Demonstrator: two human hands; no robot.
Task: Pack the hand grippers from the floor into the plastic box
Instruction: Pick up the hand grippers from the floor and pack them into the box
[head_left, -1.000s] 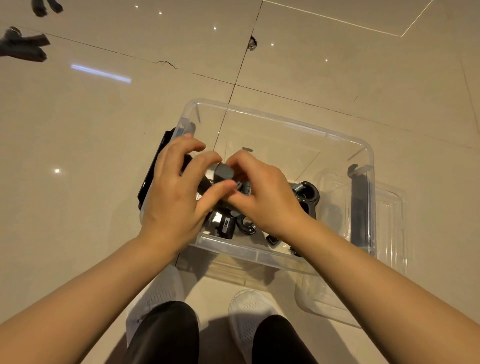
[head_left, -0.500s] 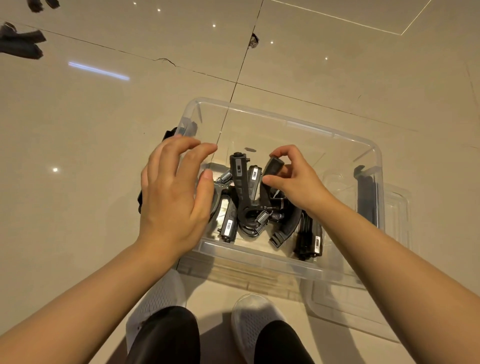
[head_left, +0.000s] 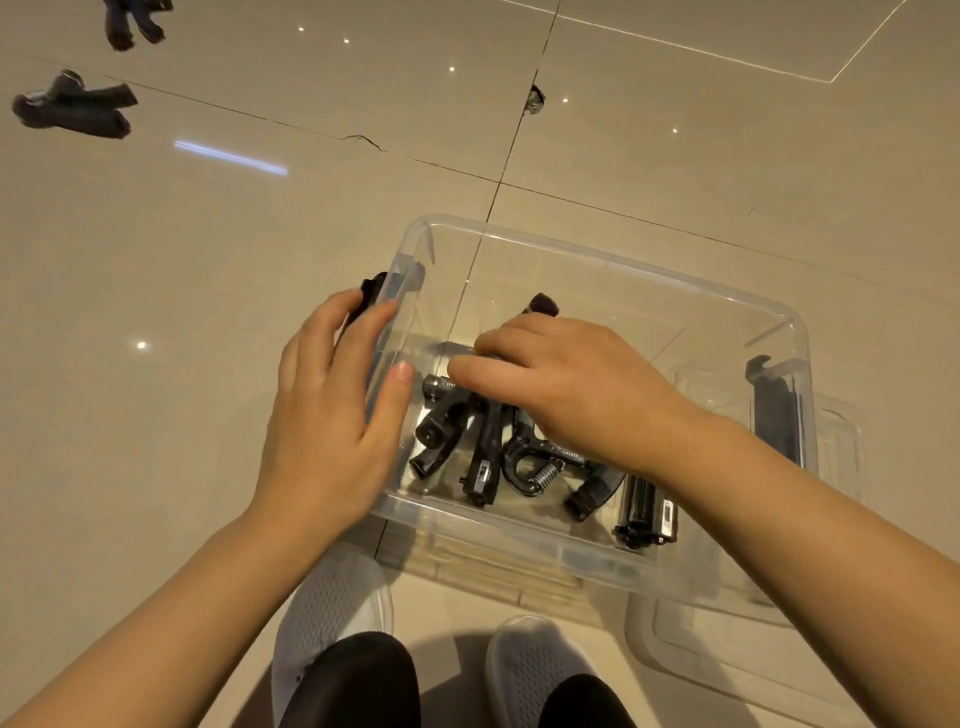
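Black hand grippers, steel springs showing, heaped in clear plastic box. Your right hand pinches one; left hand, fingers apart, steadies left wall.

Floor: glossy beige tiles, with dark grout lines crossing above the box. A hairline crack sat on one grout line and a chip on another. A clear lid lay flat on the floor, lower right. Two white mesh shoes and black trouser legs showed at the bottom edge.
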